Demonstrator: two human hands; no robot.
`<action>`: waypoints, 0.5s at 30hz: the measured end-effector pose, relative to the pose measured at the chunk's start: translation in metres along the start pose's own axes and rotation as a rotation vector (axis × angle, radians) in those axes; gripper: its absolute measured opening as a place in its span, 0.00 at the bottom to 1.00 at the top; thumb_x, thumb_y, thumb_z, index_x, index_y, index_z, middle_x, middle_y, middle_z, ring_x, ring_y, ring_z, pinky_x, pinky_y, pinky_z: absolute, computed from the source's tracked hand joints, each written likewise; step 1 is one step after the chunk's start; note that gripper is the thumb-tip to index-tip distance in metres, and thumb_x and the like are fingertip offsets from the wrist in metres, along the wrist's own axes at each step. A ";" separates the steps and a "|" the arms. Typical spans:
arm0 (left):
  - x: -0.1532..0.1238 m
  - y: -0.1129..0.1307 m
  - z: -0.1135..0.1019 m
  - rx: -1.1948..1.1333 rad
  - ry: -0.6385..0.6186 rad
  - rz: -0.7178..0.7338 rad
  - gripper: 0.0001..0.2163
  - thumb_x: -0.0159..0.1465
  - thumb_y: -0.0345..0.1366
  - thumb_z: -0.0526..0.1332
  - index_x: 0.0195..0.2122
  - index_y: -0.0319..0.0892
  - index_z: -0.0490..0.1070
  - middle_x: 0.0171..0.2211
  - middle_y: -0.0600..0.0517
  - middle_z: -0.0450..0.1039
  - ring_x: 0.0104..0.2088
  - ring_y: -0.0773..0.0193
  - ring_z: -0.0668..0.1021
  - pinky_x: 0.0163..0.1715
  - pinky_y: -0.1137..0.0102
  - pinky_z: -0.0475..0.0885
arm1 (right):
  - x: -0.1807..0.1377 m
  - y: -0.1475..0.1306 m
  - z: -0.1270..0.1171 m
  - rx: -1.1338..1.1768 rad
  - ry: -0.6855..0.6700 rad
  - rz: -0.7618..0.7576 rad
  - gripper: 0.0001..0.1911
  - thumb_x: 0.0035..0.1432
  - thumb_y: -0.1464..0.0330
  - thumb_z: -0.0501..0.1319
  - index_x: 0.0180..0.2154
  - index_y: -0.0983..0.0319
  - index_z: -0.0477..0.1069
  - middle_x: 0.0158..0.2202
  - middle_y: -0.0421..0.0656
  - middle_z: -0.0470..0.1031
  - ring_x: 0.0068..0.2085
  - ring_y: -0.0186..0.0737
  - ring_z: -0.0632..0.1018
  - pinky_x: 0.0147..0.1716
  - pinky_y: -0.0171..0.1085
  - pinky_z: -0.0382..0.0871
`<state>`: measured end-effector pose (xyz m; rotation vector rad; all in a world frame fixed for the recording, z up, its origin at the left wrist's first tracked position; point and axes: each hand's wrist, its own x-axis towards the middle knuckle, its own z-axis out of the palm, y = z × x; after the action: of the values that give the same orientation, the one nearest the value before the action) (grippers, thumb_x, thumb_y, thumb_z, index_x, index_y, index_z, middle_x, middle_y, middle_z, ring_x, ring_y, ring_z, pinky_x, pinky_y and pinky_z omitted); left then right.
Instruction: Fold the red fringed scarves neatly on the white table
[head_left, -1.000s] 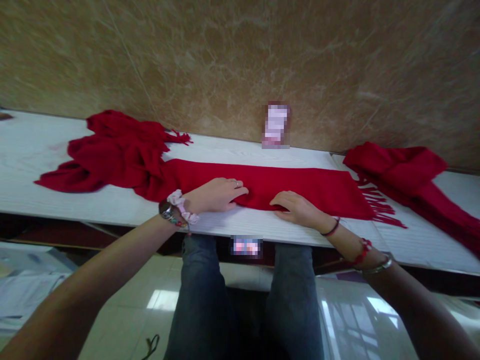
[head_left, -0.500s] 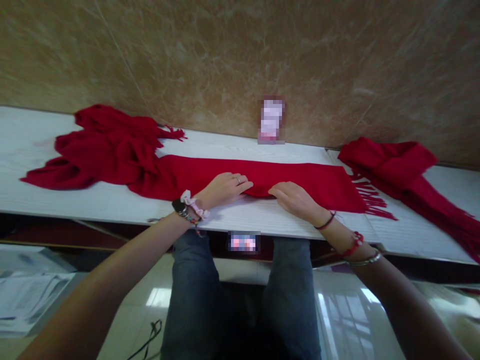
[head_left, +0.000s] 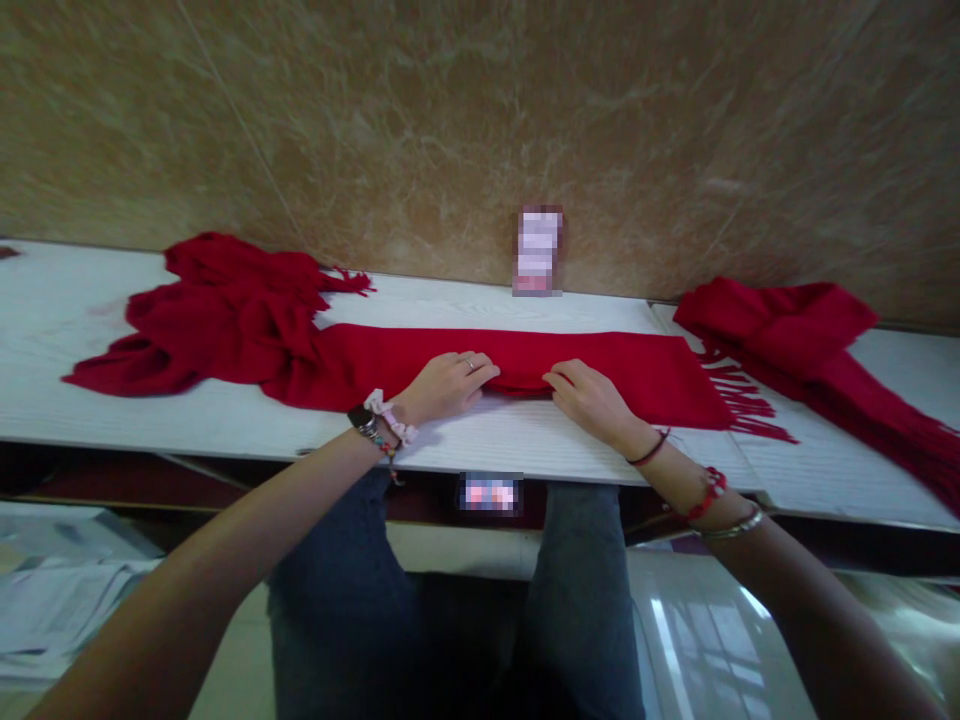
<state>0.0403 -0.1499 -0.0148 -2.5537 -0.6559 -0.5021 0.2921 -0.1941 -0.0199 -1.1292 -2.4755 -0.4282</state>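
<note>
A red scarf [head_left: 517,350] lies lengthwise along a white table, flat and folded in the middle and bunched up at its left part. Its fringe spreads at the right end. My left hand [head_left: 450,385], with a ring and a scrunchie at the wrist, is closed on the scarf's near edge. A short way to the right, my right hand [head_left: 589,395] pinches the same edge between thumb and fingers. Between the hands the edge shows slightly parted layers. The fingertips are partly hidden by the hands.
Another red fringed cloth [head_left: 787,330] lies heaped on the white table [head_left: 420,445] at the right. A blurred-out upright object [head_left: 538,250] stands against the marbled wall [head_left: 450,130]. Papers [head_left: 67,605] sit low on the left. My legs are under the table's front edge.
The view has shifted slightly. My right hand's fingertips have moved a little up and right along the scarf's edge, and my left leg has moved outward to the left.
</note>
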 end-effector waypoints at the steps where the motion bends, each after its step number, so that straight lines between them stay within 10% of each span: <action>1: 0.000 0.000 0.000 -0.001 0.001 0.002 0.11 0.61 0.30 0.57 0.45 0.39 0.69 0.40 0.46 0.74 0.39 0.60 0.76 0.37 0.68 0.70 | 0.001 0.000 0.000 0.003 -0.008 -0.007 0.13 0.59 0.77 0.50 0.40 0.65 0.71 0.39 0.53 0.72 0.40 0.47 0.71 0.38 0.44 0.69; 15: -0.001 0.002 -0.001 0.120 0.043 0.024 0.12 0.64 0.29 0.51 0.45 0.40 0.71 0.38 0.48 0.75 0.35 0.65 0.76 0.32 0.70 0.70 | 0.014 0.018 -0.010 0.087 -0.059 -0.037 0.10 0.59 0.73 0.54 0.38 0.64 0.73 0.36 0.48 0.77 0.38 0.43 0.75 0.37 0.39 0.69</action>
<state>0.0403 -0.1520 -0.0153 -2.4295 -0.6200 -0.4925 0.3000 -0.1779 -0.0031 -1.0772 -2.5432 -0.2988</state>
